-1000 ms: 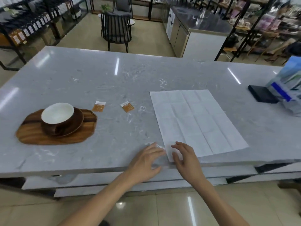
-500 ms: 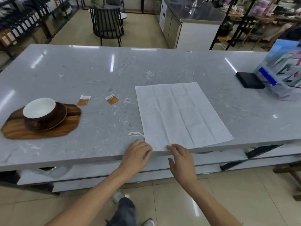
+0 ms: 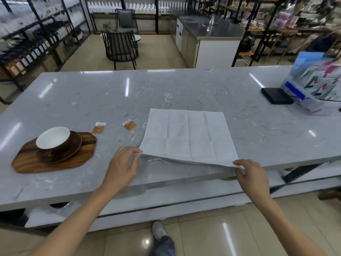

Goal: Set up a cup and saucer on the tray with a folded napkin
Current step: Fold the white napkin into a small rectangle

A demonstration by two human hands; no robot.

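A white napkin [image 3: 188, 135] lies unfolded on the grey marble table [image 3: 184, 93], its near edge lifted off the surface. My left hand [image 3: 123, 165] pinches the near left corner. My right hand [image 3: 252, 174] pinches the near right corner at the table's front edge. At the left, a wooden tray [image 3: 55, 159] holds a brown saucer [image 3: 73, 146] with a brown cup [image 3: 53, 139], white inside, standing on it.
Two small orange sachets [image 3: 99, 127] [image 3: 129, 124] lie between tray and napkin. A black box [image 3: 276, 95] and a clear stand with leaflets [image 3: 317, 89] sit at the right. Beyond the table are chairs, shelves and a counter.
Both hands went from resting near the napkin's near left corner to spread apart. Each now pinches one near corner, and the near edge has risen off the table.
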